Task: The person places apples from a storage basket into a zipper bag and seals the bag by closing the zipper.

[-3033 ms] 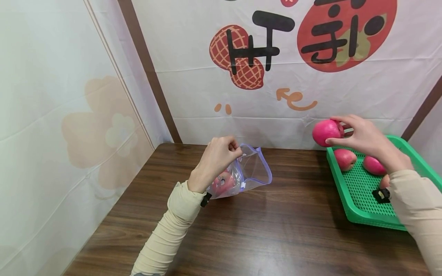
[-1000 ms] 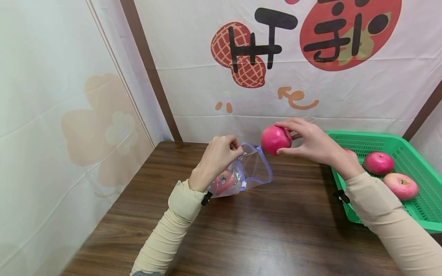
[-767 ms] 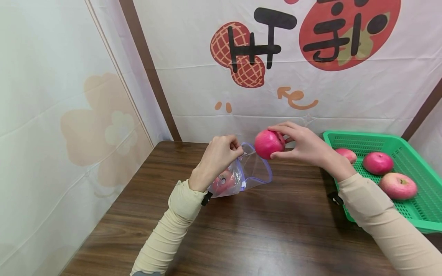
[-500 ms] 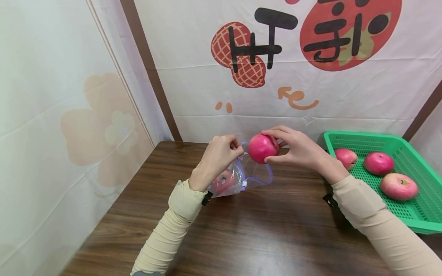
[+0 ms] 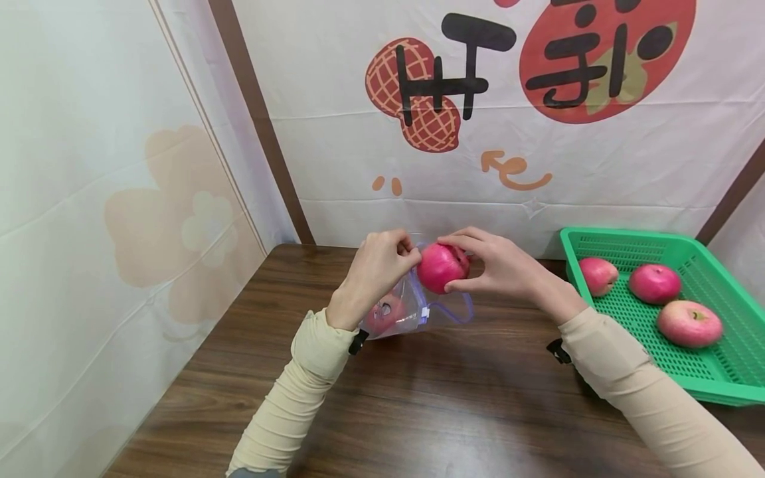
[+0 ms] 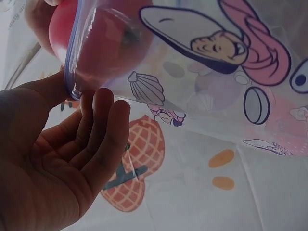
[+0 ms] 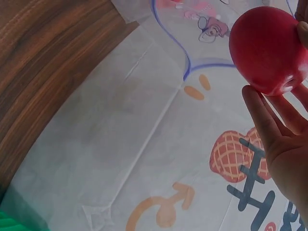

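My left hand (image 5: 375,273) pinches the rim of a clear plastic zip bag (image 5: 411,317) with purple edging and a white slider. The bag lies on its side with its mouth facing right, and a reddish apple (image 5: 385,315) shows through its wall. My right hand (image 5: 502,269) holds a pinkish-red apple (image 5: 441,268) between thumb and fingers at the bag's mouth, close to the left fingertips. Through the printed plastic in the left wrist view, part of this apple (image 6: 113,45) is visible behind the purple rim. The right wrist view has the apple (image 7: 267,48) against the right fingers.
At the right stands a green slotted basket (image 5: 627,232) with several apples, among them a paler one (image 5: 690,324). Everything rests on a dark wood table (image 5: 454,411). A printed white cloth (image 5: 335,159) hangs directly behind the table's far edge.
The right hand has carried its apple leftward and down from above the basket to the bag's mouth. My left hand stays at the bag's rim, almost unmoved.
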`<action>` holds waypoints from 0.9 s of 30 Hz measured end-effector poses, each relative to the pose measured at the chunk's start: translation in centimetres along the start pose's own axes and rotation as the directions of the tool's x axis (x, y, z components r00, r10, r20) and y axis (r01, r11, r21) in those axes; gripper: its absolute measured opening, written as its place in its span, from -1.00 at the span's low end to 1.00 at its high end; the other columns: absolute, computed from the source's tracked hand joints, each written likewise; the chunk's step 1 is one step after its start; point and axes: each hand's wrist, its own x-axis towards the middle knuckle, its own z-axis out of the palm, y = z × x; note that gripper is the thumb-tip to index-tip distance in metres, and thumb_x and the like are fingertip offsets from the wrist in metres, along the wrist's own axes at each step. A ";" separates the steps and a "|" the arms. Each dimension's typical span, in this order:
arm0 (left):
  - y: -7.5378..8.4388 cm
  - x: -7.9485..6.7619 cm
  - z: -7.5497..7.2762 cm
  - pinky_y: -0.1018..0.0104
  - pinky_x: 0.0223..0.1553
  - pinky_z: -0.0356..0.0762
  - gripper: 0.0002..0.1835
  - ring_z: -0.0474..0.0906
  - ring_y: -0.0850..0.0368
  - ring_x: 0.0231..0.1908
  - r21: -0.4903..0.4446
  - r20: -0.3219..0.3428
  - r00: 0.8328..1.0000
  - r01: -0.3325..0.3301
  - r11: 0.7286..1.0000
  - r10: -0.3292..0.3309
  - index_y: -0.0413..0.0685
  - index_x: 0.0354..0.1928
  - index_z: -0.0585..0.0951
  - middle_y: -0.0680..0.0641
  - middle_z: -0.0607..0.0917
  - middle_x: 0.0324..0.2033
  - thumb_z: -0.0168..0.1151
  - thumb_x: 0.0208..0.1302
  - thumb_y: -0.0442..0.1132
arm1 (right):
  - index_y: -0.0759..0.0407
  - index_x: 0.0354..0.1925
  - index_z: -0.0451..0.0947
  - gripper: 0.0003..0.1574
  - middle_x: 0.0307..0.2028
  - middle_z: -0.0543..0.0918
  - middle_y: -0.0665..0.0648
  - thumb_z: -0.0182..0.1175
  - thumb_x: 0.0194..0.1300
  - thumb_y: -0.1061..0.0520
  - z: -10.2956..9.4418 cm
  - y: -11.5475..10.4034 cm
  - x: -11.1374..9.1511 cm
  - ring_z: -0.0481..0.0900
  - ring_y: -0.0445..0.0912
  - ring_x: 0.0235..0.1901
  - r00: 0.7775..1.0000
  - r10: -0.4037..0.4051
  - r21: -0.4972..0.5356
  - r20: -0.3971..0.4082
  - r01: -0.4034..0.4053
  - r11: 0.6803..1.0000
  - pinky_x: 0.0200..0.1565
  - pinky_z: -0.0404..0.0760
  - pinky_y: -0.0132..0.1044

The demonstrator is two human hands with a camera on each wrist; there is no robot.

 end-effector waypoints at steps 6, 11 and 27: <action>0.0 0.1 -0.2 0.40 -0.53 0.42 -0.92 0.47 0.20 -0.58 0.004 -0.027 1.000 -0.015 1.000 0.015 -0.03 -0.49 0.65 0.06 0.63 -0.62 0.22 0.10 -0.29 | 0.06 0.30 0.47 -0.11 0.15 0.52 0.10 0.53 0.01 -0.07 0.6 -0.6 0.3 0.58 -0.05 0.03 0.998 0.050 -0.005 0.048 -0.050 0.999 -0.05 0.69 -0.11; 0.1 0.1 -0.5 0.41 -0.54 0.40 -0.91 0.45 0.21 -0.58 -0.009 -0.031 0.999 -0.017 1.000 0.017 -0.04 -0.49 0.65 0.06 0.62 -0.62 0.23 0.12 -0.28 | 0.08 0.30 0.47 -0.11 0.15 0.48 0.11 0.52 0.03 -0.08 1.0 -0.8 0.5 0.57 -0.06 0.01 0.996 0.052 -0.030 0.067 -0.050 0.998 -0.06 0.68 -0.15; -0.3 0.3 -1.0 0.39 -0.50 0.45 -0.91 0.49 0.22 -0.57 -0.056 -0.061 0.998 -0.013 0.998 0.009 -0.04 -0.49 0.66 0.05 0.65 -0.59 0.22 0.11 -0.27 | 0.15 0.26 0.48 -0.26 0.11 0.48 0.18 0.46 0.12 0.13 1.8 -0.6 1.2 0.55 -0.02 -0.06 0.999 -0.034 -0.125 -0.040 0.029 0.992 -0.12 0.66 -0.18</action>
